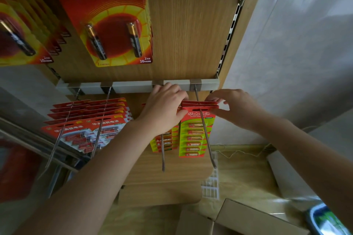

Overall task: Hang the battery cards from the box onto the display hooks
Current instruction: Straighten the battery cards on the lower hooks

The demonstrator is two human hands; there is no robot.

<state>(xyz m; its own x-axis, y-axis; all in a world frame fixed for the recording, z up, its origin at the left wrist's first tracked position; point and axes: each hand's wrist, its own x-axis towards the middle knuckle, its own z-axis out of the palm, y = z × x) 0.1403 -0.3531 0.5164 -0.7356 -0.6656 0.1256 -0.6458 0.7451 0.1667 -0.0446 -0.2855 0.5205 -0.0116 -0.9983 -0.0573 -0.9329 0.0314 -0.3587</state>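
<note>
Head view: battery card (pixel 193 139) hangs on the viewer-pointing hook (pixel 207 139); left hand (pixel 164 108) grips its left edge, right hand (pixel 236 108) pinches its right corner

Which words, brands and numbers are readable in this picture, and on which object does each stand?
"南孚 聚能环 5": big red card, upper row.
"2", "10": its bottom right corner; characters beside them blurred.
"华太电池": green card on the right hook.
"HUATAI": batteries on that card.
Small line under "华太电池" and the left red-white cards: too blurred.
</note>
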